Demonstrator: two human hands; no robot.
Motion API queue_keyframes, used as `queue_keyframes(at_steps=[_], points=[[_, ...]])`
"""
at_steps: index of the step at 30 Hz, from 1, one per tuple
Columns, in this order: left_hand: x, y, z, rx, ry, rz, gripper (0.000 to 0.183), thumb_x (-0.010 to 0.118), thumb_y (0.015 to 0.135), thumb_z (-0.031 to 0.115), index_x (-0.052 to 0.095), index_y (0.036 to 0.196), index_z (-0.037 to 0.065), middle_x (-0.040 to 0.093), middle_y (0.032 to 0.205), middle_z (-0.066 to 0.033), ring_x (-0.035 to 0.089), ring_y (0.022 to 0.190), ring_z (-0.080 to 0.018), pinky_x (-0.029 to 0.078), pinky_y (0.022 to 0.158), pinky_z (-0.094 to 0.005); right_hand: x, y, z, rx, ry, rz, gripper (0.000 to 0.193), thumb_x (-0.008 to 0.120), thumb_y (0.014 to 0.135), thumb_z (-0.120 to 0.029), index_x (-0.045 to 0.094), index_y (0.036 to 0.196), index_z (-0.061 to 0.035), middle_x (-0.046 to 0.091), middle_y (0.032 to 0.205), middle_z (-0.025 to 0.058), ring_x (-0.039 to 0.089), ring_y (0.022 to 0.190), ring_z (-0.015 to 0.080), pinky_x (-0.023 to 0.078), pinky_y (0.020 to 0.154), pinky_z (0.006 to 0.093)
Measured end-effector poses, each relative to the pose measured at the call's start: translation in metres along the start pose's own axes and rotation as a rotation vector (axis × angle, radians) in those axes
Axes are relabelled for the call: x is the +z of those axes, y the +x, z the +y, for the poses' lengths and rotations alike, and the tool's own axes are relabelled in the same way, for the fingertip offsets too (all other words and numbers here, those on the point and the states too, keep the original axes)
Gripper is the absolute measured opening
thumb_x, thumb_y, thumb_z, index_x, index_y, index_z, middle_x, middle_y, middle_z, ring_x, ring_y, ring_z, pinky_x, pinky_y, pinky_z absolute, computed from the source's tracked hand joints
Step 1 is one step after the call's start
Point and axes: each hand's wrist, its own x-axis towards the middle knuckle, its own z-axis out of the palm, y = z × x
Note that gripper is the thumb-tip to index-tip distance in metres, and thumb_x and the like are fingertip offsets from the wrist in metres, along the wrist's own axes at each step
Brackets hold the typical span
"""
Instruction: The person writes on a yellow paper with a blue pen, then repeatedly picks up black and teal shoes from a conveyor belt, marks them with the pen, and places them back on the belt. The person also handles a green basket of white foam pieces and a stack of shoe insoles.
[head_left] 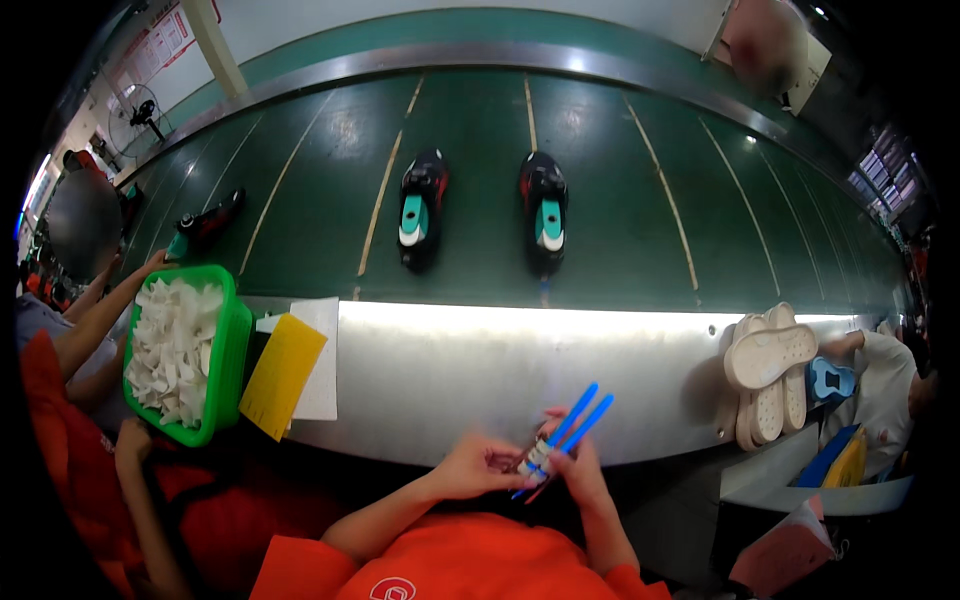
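Both of my hands meet in front of my orange shirt, near the front edge of the metal ledge. My right hand is closed around two slim blue sticks, which point up and to the right. Against their lower part sits a small whitish, banded bundle; its kind is unclear. My left hand pinches this bundle from the left, with its fingertips partly hidden. Farther off, a black-and-red shoe and a second black shoe stand on the green belt, each with a teal-and-white insert in its opening.
A green basket of white paper scraps stands left, beside a yellow card. Pale soles are stacked on the right of the metal ledge. Another person's hand reaches a dark shoe. A co-worker sits right.
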Motion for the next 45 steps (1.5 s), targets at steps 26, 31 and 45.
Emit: queue_keyframes(at_steps=[26, 31, 45], points=[[-0.078, 0.257, 0.092, 0.895, 0.865, 1.030, 0.078, 0.070, 0.065, 0.017, 0.033, 0.133, 0.010, 0.042, 0.127, -0.0201, 0.046, 0.112, -0.0343, 0.040, 0.091, -0.0377, -0.025, -0.030, -0.044, -0.127, 0.118, 0.487, 0.013, 0.056, 0.080, -0.005, 0.050, 0.092, -0.0060, 0.045, 0.064, 0.0005, 0.038, 0.043, 0.0044, 0.028, 0.035, 0.0163], [-0.106, 0.184, 0.125, 0.695, 0.941, 0.836, 0.069, 0.070, 0.065, 0.022, 0.044, 0.127, 0.007, 0.061, 0.102, -0.0186, 0.058, 0.094, -0.0335, 0.046, 0.082, -0.0365, -0.024, -0.032, -0.054, -0.109, 0.154, 0.432, 0.014, 0.056, 0.080, -0.008, 0.050, 0.093, -0.0064, 0.044, 0.062, 0.0014, 0.038, 0.042, 0.0049, 0.029, 0.034, 0.0166], [-0.056, 0.039, 0.086, 0.242, 0.788, 0.665, 0.075, 0.054, 0.084, 0.045, 0.026, 0.134, -0.004, 0.041, 0.129, -0.0223, 0.041, 0.121, -0.0283, 0.035, 0.097, -0.0314, -0.013, -0.024, -0.067, -0.290, 0.190, 0.579, 0.020, 0.055, 0.081, -0.011, 0.044, 0.098, -0.0082, 0.041, 0.062, 0.0009, 0.037, 0.042, 0.0048, 0.034, 0.034, 0.0186]])
